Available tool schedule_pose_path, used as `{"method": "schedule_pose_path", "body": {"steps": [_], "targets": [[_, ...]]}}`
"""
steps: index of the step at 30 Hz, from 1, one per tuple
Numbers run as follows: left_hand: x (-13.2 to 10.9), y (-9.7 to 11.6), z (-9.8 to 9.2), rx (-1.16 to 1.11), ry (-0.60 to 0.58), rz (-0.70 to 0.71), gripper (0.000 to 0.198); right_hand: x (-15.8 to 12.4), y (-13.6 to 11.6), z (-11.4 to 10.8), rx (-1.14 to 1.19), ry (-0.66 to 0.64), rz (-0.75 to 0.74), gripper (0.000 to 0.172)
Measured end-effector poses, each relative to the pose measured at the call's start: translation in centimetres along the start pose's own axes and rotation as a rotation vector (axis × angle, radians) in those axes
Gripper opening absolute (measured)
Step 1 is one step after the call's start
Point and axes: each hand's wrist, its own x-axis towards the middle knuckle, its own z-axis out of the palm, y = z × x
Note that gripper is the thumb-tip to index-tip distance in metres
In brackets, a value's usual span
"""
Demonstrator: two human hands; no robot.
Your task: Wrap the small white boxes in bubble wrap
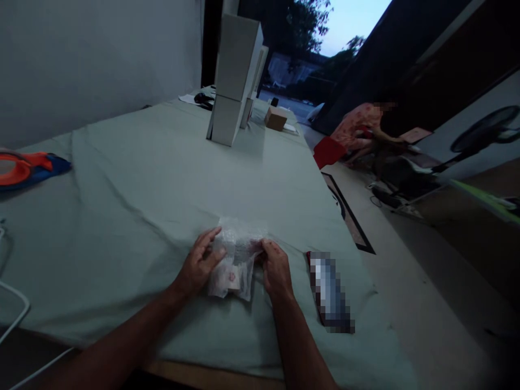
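Bubble-wrap packet (238, 254) sits between both hands on the pale green cloth (162, 179) that covers the table, near its front edge. The wrap is clear and crumpled, and something small with a red mark shows through its lower part.

Left hand (199, 268): fingers lie over the packet's left edge, bent and partly closed, with the tips on the wrap. The thumb seems to be tucked at the lower edge, but in this dim light that cannot be told for sure. Right hand (276, 268): fingers pinched shut on the packet's right edge, knuckles up. Both forearms come in from below the grip.

Surroundings, taken from the grip:
- Just to the right of the right hand, a long flat object (331, 292) lies on the cloth. It is blurred out, so its kind cannot be told.
- Well beyond the packet, a stack of white boxes (235, 81) stands upright. A small brown box (275, 117) is on the cloth to the right of it.
- Far to the left, an orange and blue item (28, 168) lies at the cloth's edge.
- Left and nearer than the grip, a white cable (16, 303) loops off the table.
- Far right and off the table, another person (361, 130) bends low, with a standing fan (483, 130) to the right of them.
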Motion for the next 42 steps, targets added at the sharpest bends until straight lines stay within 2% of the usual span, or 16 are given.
{"method": "schedule_pose_path", "body": {"steps": [2, 5, 9, 12, 15, 18, 21, 25, 29, 33, 35, 37, 39, 42], "targets": [[-0.2, -0.2, 0.1, 0.207, 0.082, 0.080, 0.056, -0.1, -0.1, 0.1, 0.028, -0.037, 0.000, 0.024], [-0.4, -0.3, 0.4, 0.337, 0.133, 0.098, 0.058, -0.6, -0.7, 0.4, 0.071, -0.155, 0.012, 0.025], [-0.3, 0.0, 0.8, 0.347, 0.155, 0.053, 0.066, -1.7, -1.4, 1.2, 0.214, -0.406, 0.046, 0.024], [0.2, 0.1, 0.8, 0.239, 0.168, 0.003, 0.057, -2.1, -1.4, 1.5, 0.226, -0.474, 0.076, 0.024], [0.8, 0.2, 0.5, -0.106, 0.188, -0.138, 0.033, -1.7, -1.1, 1.2, 0.197, -0.343, 0.079, 0.024], [1.4, 0.2, -0.2, -0.359, 0.229, -0.243, 0.026, -0.7, -0.7, 0.5, 0.126, -0.110, 0.087, 0.029], [1.9, 0.3, -0.8, -0.422, 0.259, -0.272, 0.027, 0.1, -0.2, -0.4, 0.020, 0.053, 0.043, 0.031], [2.2, 0.4, -1.1, -0.449, 0.266, -0.302, 0.032, 0.5, 0.2, -1.0, -0.071, 0.112, -0.017, 0.026], [1.8, 0.8, -1.3, -0.422, 0.240, -0.294, 0.048, 0.6, 0.4, -1.3, -0.147, 0.125, -0.049, 0.026], [1.7, 0.4, -1.6, -0.089, 0.218, -0.194, 0.071, 0.6, 0.4, -1.5, -0.203, 0.131, -0.085, 0.028], [1.8, -0.1, -1.7, 0.062, 0.188, -0.130, 0.068, 0.7, 0.3, -1.5, -0.233, 0.144, -0.109, 0.030], [2.1, -0.6, -1.8, 0.080, 0.187, -0.070, 0.059, 0.9, 0.3, -1.6, -0.262, 0.165, -0.133, 0.031], [2.2, -0.6, -1.9, 0.098, 0.241, -0.007, 0.054, 1.1, 0.3, -1.7, -0.292, 0.191, -0.161, 0.032], [1.8, 0.0, -1.8, 0.266, 0.375, 0.081, 0.052, 1.2, 0.0, -2.0, -0.336, 0.250, -0.214, 0.037]]}}
